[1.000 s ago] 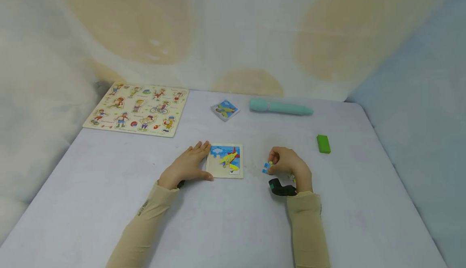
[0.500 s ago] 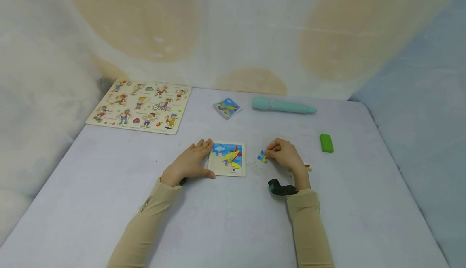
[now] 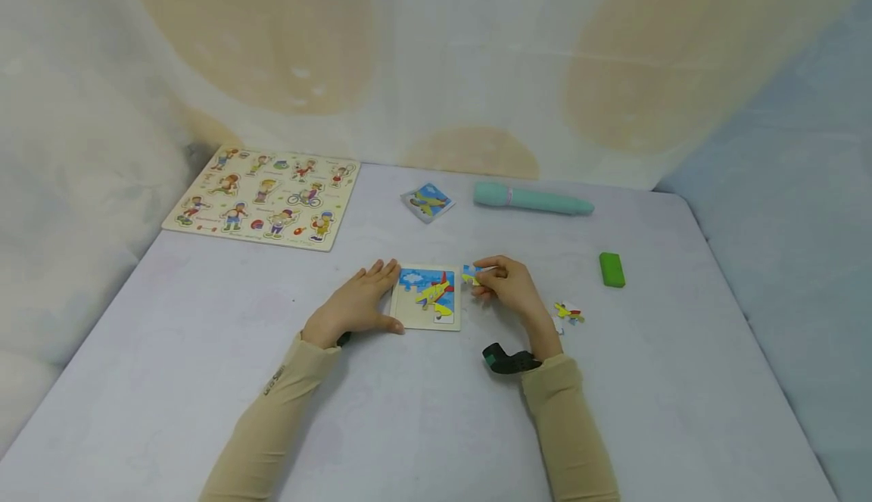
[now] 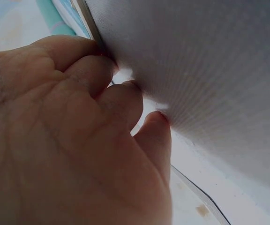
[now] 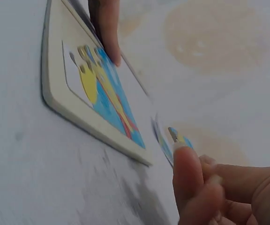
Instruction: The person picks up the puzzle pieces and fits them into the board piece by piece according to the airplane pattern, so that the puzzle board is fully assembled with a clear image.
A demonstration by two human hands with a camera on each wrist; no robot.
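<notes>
A small square puzzle board (image 3: pixel 425 320) with an airplane picture lies mid-table, its lower left part bare wood. My left hand (image 3: pixel 357 307) rests flat beside it, fingers and thumb at its left edge; the left wrist view shows this hand (image 4: pixel 78 126) close to the table. Just right of the board, my right hand (image 3: pixel 512 288) pinches a blue and yellow puzzle piece (image 3: pixel 469 274) between thumb and fingers. In the right wrist view the piece (image 5: pixel 186 140) is above my right thumb, apart from the board (image 5: pixel 97 129).
Several loose puzzle pieces (image 3: pixel 568 313) lie right of my right wrist. Farther right is a green block (image 3: pixel 611 269). Behind the board are a small airplane picture card (image 3: pixel 428 203) and a teal pen-shaped object (image 3: pixel 534 198). A large figure puzzle board (image 3: pixel 262 197) lies at the back left.
My right hand has moved left and away from me with the pinched piece, up to near the board's right edge, uncovering the loose pieces. My left hand has stayed at the board.
</notes>
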